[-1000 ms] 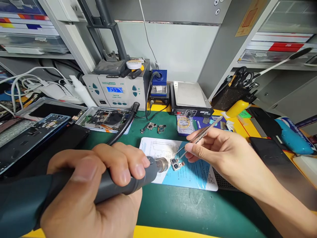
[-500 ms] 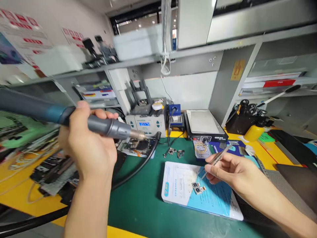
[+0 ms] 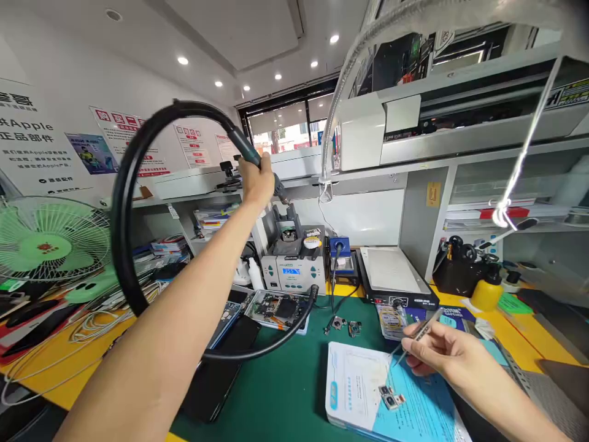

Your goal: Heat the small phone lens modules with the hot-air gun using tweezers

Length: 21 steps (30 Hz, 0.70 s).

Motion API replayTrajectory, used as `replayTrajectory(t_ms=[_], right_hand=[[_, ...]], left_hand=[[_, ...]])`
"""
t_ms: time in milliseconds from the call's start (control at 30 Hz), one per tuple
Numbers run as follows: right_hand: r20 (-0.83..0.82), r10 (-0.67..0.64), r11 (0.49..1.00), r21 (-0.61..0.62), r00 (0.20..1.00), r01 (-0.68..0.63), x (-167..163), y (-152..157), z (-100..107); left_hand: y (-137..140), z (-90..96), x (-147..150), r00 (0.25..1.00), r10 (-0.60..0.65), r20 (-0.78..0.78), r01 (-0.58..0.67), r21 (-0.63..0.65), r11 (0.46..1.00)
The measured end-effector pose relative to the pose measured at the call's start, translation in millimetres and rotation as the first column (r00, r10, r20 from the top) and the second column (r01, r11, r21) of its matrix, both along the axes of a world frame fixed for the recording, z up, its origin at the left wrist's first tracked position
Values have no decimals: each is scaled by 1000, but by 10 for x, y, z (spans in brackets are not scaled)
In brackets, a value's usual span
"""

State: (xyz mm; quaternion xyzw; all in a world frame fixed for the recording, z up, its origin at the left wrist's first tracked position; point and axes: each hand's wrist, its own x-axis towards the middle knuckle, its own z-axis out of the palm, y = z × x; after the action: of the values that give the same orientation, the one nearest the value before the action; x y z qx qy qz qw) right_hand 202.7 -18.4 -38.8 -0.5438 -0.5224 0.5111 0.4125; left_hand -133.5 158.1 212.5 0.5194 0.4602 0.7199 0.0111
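My left hand (image 3: 257,181) is wrapped round the handle of a hot air gun (image 3: 246,147), raised at the end of my stretched-out arm. Its metal nozzle points down, just above the dark cradle (image 3: 294,215) on the hot air station (image 3: 294,270); I cannot tell whether they touch. Tweezers (image 3: 426,328) are pinched in my right hand (image 3: 444,350), their tips pointing down and left, apart from a small phone camera module (image 3: 391,399). That module lies on a white and blue flat box (image 3: 352,380), below the tips.
Two more camera modules (image 3: 339,322) lie on the green mat (image 3: 280,383). A thick black hose (image 3: 126,202) loops beside my left arm. Opened device boards (image 3: 278,307) are left of centre. A flat plate heater (image 3: 391,270) stands behind the box, a green fan (image 3: 46,245) at far left.
My left hand has carried the hot air gun forward and up, from near me to above the station's cradle. My right hand keeps its tweezers over the box. The view has tilted up.
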Motion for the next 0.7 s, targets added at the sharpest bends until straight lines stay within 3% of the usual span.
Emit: replayTrajectory(t_ms=[200,267,500,700], right_hand=[[25,-15,1000,20,1000,14,22,-7,87],[21,25,1000,18,999,-26,24,-47,156],[14,-48,998,28,999,47,-11,-88,283],[-26,-38,999,16,999,38,19,-75,271]], left_hand=[[187,-221,10,995,56,-83,-62,-69,996],[247,-194,-23,993,77,-87,-87,-110,990],[445,3,-43,967,223,-121,-249,-285,926],[436,-322,-64,989,98,-108,-128,-327,936]])
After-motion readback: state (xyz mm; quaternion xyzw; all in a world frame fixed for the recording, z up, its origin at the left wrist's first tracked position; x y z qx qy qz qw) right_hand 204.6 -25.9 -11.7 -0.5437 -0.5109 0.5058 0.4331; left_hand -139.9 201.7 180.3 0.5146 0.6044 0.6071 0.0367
